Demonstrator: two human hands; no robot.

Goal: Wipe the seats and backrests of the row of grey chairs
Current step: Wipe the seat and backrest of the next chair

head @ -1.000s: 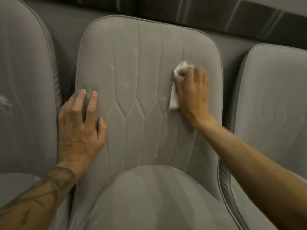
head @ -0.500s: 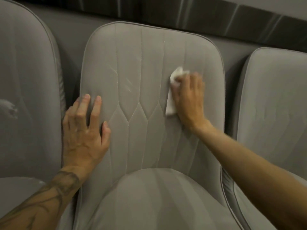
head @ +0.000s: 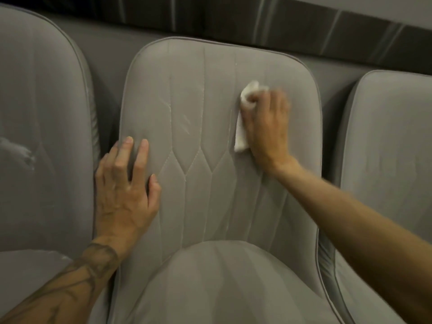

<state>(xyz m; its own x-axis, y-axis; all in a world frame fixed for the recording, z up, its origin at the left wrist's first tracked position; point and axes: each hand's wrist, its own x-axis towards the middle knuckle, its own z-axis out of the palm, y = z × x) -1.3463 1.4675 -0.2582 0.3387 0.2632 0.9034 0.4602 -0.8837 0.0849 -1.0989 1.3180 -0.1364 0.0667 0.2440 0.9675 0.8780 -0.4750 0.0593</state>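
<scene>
The middle chair's backrest [head: 203, 136] fills the centre of the view. It is grey and soft-looking, with a piped rim and rounded top corners. Stitched seams [head: 204, 90] run down it in straight lines, then angle together into pointed panels at mid-height. A few short pale marks [head: 184, 122] slant across the fabric left of the backrest's centre.

The right hand [head: 266, 127] lies on the upper right part of the backrest and presses a white cloth [head: 240, 134] against it. Its fingers, blurred, bend over the bunched top of the cloth. The rest of the cloth hangs flat down the left side of the hand.

The left hand [head: 124, 192] rests flat on the backrest's lower left edge, fingers straight and spread, holding nothing. Its forearm carries dark tattoo lines.

Below the backrest the seat [head: 222, 288] bulges forward, grey with faint lighter stripes.

Left of the backrest stands the left chair [head: 42, 113], with a whitish smear [head: 18, 148] on its fabric. Right of the backrest is the right chair [head: 392, 160], plain grey. Above the backrest runs a dark band [head: 233, 17] along the wall.
</scene>
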